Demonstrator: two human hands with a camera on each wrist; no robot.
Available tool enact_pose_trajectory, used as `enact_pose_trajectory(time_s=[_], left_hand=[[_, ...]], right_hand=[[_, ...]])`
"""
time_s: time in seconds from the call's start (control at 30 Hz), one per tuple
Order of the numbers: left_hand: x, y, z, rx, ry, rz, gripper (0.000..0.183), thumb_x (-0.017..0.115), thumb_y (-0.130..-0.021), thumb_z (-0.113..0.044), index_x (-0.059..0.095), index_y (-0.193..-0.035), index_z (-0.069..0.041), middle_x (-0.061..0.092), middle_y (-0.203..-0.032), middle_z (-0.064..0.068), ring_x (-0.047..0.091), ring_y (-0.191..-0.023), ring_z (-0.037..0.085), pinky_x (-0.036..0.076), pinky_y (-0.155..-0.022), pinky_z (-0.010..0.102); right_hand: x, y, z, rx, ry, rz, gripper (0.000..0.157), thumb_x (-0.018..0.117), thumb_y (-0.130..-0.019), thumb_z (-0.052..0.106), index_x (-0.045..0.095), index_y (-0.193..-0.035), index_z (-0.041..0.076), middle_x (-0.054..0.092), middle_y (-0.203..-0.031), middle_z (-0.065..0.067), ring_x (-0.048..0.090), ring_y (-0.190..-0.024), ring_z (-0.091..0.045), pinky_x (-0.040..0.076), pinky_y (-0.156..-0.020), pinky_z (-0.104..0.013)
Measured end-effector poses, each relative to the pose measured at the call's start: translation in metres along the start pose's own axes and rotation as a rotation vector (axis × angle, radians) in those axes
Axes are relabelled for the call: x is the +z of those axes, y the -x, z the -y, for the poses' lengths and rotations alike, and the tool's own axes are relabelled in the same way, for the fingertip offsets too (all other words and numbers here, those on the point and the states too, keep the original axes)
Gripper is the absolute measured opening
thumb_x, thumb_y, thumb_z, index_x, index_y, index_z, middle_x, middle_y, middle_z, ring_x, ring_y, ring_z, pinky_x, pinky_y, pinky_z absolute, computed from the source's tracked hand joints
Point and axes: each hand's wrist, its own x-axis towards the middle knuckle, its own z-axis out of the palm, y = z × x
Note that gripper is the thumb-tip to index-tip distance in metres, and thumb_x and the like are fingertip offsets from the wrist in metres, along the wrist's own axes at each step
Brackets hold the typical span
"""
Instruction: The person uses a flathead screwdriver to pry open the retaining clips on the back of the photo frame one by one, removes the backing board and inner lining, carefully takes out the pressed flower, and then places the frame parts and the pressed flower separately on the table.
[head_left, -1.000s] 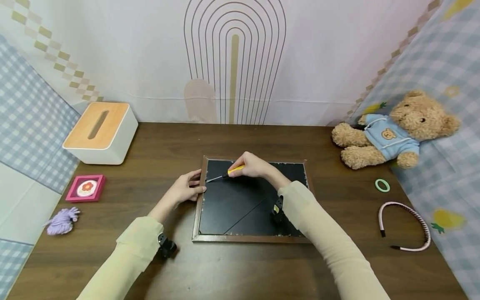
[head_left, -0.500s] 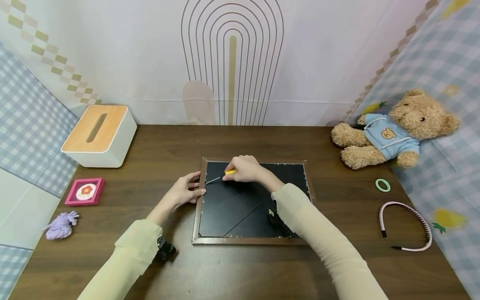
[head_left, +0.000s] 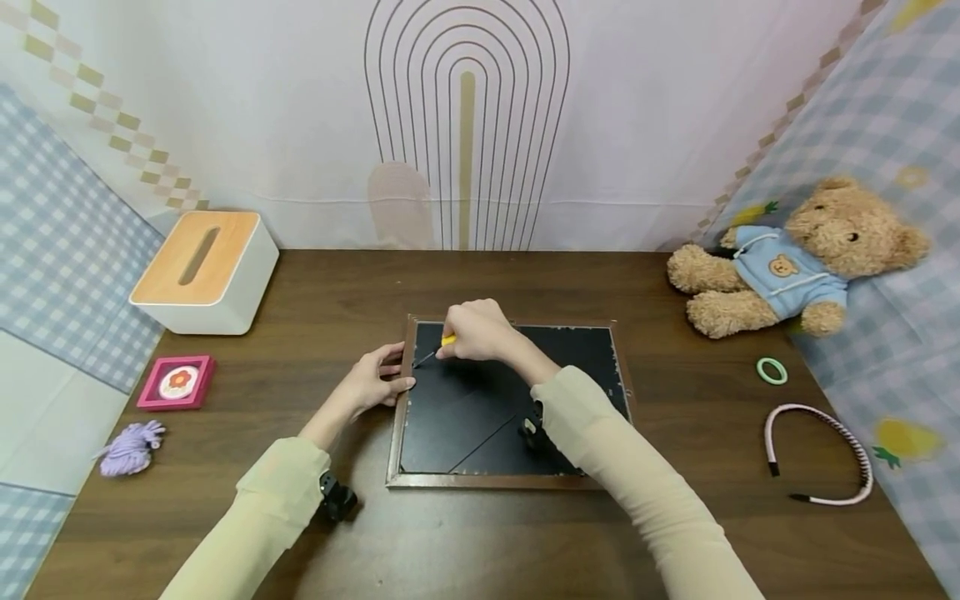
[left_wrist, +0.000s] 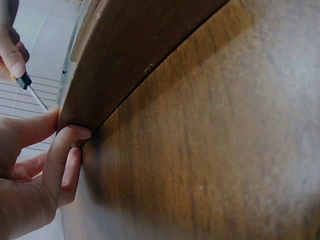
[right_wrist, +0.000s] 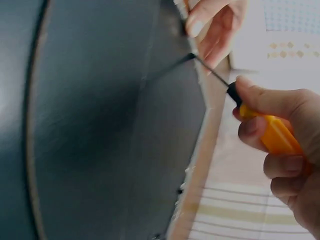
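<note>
A picture frame [head_left: 487, 482] with a brown rim and a black back panel [head_left: 450, 425] lies flat on the table. My left hand [head_left: 369, 382] holds its left side; in the left wrist view the thumb [left_wrist: 37, 127] lies on the top edge and bent fingers press the outer side. Over the panel's upper left, my right hand [head_left: 483, 331] grips a screwdriver [right_wrist: 280, 137] by its yellow and black handle. The thin shaft slants down, its tip at the panel's left edge beside the rim. Most of the handle is hidden in the head view.
On the left stand a tissue box [head_left: 225, 300], a pink square case [head_left: 180, 402] and a lilac yarn bundle [head_left: 131, 450]. A teddy bear [head_left: 787, 267], a green ring [head_left: 772, 380] and a headband [head_left: 862, 458] lie on the right.
My right hand has shifted slightly left with the screwdriver, which now stands steeper, while its tip stays by the left rim. The left hand and the picture frame have hardly moved.
</note>
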Motion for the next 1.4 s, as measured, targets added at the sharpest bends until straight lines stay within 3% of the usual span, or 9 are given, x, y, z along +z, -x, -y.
enact_pose_trajectory(time_s=[0.2,0.4,0.57,0.73,0.9,1.03,1.17,1.3,1.4], left_hand=[[-0.002,0.002,0.000,0.000,0.005,-0.010,0.066,0.060,-0.088,-0.002,0.027,-0.144,0.000,0.034,-0.144,0.026,0.041,-0.128,0.042,0.055,-0.064,0.029],[-0.001,0.001,-0.002,0.011,0.001,0.006,0.066,0.060,-0.088,-0.003,0.026,-0.145,0.000,0.036,-0.144,0.026,0.042,-0.128,0.041,0.056,-0.066,0.031],[-0.001,0.000,-0.005,-0.016,-0.011,-0.002,0.067,0.060,-0.089,-0.005,0.026,-0.146,-0.003,0.037,-0.144,0.024,0.043,-0.129,0.039,0.056,-0.068,0.033],[-0.001,0.000,-0.005,-0.040,-0.011,-0.019,0.064,0.061,-0.088,-0.006,0.030,-0.144,-0.005,0.039,-0.143,0.022,0.044,-0.128,0.037,0.056,-0.069,0.032],[0.000,-0.001,-0.001,-0.021,0.012,-0.014,0.064,0.061,-0.088,-0.005,0.030,-0.145,-0.004,0.040,-0.142,0.023,0.045,-0.126,0.037,0.056,-0.068,0.033],[0.001,-0.002,0.000,-0.004,0.018,-0.004,0.066,0.059,-0.089,-0.003,0.027,-0.146,-0.003,0.039,-0.143,0.024,0.045,-0.127,0.038,0.056,-0.069,0.033],[0.002,-0.001,0.002,-0.007,0.014,0.000,0.066,0.058,-0.089,-0.002,0.024,-0.146,-0.002,0.037,-0.144,0.025,0.043,-0.129,0.039,0.055,-0.071,0.033],[0.002,-0.001,0.002,-0.016,0.032,-0.003,0.067,0.059,-0.089,-0.002,0.024,-0.146,-0.003,0.035,-0.145,0.024,0.040,-0.131,0.039,0.055,-0.071,0.032],[0.002,-0.001,-0.001,-0.012,0.037,-0.007,0.067,0.059,-0.089,-0.002,0.024,-0.146,-0.003,0.036,-0.145,0.024,0.040,-0.131,0.039,0.054,-0.070,0.030]], right_hand=[[-0.013,-0.011,0.026,0.022,0.149,0.026,0.033,0.072,-0.078,0.039,0.056,-0.059,0.017,0.043,-0.052,0.009,0.037,-0.050,-0.007,0.024,-0.044,-0.021],[-0.027,-0.025,0.053,0.146,0.213,0.069,0.013,0.070,-0.080,0.027,0.066,-0.086,0.016,0.062,-0.069,0.004,0.044,-0.058,-0.010,0.036,-0.052,-0.025],[-0.030,-0.030,0.066,0.300,0.217,0.100,0.010,0.065,-0.082,0.024,0.067,-0.091,0.019,0.065,-0.073,0.005,0.048,-0.061,-0.011,0.046,-0.061,-0.027],[-0.030,-0.032,0.075,0.258,0.252,0.069,0.018,0.065,-0.083,0.027,0.067,-0.098,0.017,0.058,-0.067,0.004,0.047,-0.060,-0.011,0.047,-0.062,-0.027],[-0.029,-0.035,0.074,0.228,0.262,0.091,0.023,0.069,-0.081,0.024,0.067,-0.101,0.015,0.066,-0.077,0.002,0.048,-0.062,-0.011,0.049,-0.062,-0.028],[-0.032,-0.031,0.062,0.219,0.137,0.180,0.023,0.073,-0.078,0.021,0.066,-0.097,0.012,0.069,-0.084,-0.001,0.054,-0.065,-0.012,0.050,-0.060,-0.028],[-0.033,-0.023,0.044,0.209,-0.114,0.265,0.008,0.068,-0.080,0.012,0.067,-0.074,0.006,0.069,-0.069,-0.005,0.052,-0.053,-0.010,0.041,-0.052,-0.022],[-0.031,-0.019,0.029,0.218,-0.291,0.260,0.019,0.069,-0.080,0.011,0.069,-0.063,0.003,0.061,-0.053,-0.002,0.049,-0.043,-0.007,0.044,-0.047,-0.019],[-0.033,-0.022,0.025,0.178,-0.307,0.238,0.019,0.072,-0.078,0.013,0.069,-0.064,0.002,0.054,-0.046,0.003,0.051,-0.038,-0.006,0.051,-0.048,-0.023]])
